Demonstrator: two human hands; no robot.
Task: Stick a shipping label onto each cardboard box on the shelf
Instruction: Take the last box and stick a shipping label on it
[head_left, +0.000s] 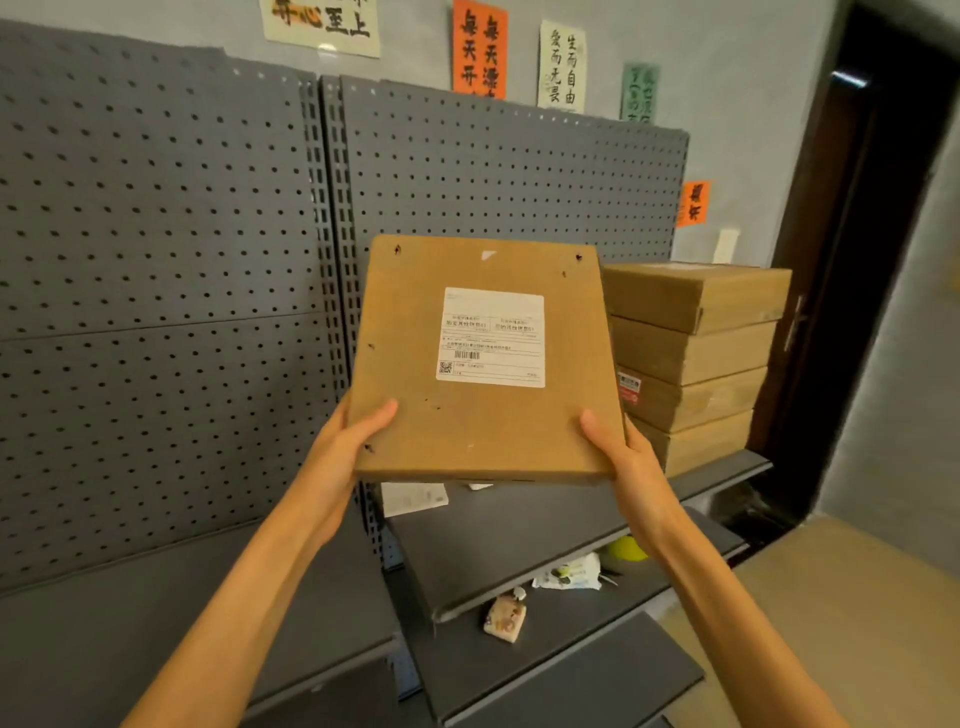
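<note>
Both hands up: left hand (347, 441) and right hand (626, 457) grasp a labelled cardboard box (415, 364), shipping label (491, 336) facing up, beside stacked boxes (696, 358) on the shelf (717, 475).

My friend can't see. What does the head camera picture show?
Two hands, left hand and right hand, hold up a flat cardboard box with a white shipping label stuck on it. Behind it, four more boxes are stacked on a grey shelf.

Grey pegboard shelving (156, 260) against poster-hung wall (727, 62).
</note>
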